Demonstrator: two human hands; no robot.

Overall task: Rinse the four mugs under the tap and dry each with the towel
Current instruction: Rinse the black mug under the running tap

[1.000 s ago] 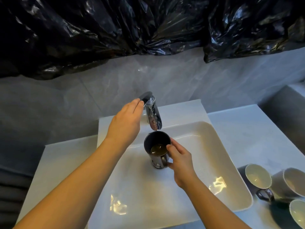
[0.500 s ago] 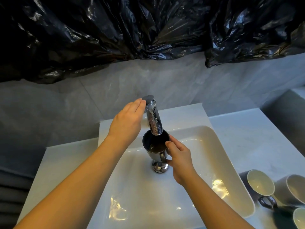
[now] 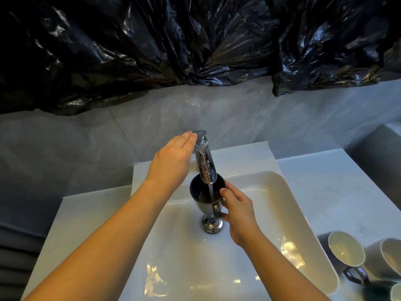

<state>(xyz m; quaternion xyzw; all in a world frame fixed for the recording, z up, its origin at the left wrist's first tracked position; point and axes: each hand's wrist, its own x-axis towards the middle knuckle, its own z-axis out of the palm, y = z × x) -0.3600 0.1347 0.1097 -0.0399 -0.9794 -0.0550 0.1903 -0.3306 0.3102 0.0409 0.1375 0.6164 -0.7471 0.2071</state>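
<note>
Mug in play: a dark mug point(image 3: 206, 195) is held upright over the sink point(image 3: 288, 205), directly under the tap point(image 3: 205, 164); a thin stream of water runs from the spout into it.
Right hand: the right hand point(image 3: 238, 211) is clamped on the mug from its right side, thumb at the rim, fingers curled round the wall and the handle region.
Left hand: the left hand point(image 3: 173, 158) lies flat, fingers straight and together, fingertips touching the round lever on top of the tap.
Below the mug: a chrome drain plug point(image 3: 212, 223) sits in the basin floor, just under the mug's base.
Waiting mugs: three more mugs point(image 3: 345, 253) lie clustered on the white tabletop point(image 3: 325, 183) right of the sink, close together, openings turned toward the camera, one partly cut off by the frame edge.
In the way: the spout covers part of the mug's far rim.
Backdrop: grey marbled wall point(image 3: 238, 114), with crumpled black plastic sheeting point(image 3: 173, 40) hanging above it.
</note>
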